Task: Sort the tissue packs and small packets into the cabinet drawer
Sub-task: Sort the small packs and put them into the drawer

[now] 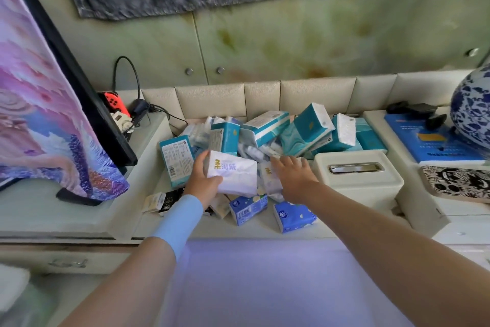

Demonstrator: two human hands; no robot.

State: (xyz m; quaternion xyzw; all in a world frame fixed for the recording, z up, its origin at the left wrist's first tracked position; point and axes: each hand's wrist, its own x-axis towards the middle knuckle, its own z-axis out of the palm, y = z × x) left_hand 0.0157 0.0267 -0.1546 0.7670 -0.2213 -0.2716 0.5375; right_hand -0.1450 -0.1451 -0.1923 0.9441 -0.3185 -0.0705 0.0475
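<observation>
Open drawer [225,232] heaped with teal tissue packs [313,128], blue packs [248,208] at front edge, left hand [202,181] gripping white tissue pack [233,177], right hand [294,175] flat, fingers straight, holding nothing

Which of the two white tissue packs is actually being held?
The left white pack, with yellow and purple lettering, gripped by the left hand; the second white pack lies in the drawer beneath the right hand.

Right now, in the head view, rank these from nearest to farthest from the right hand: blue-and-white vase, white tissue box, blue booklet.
From the right hand:
1. white tissue box, just to its right.
2. blue booklet, farther right, past the box.
3. blue-and-white vase, at the far right edge.
</observation>
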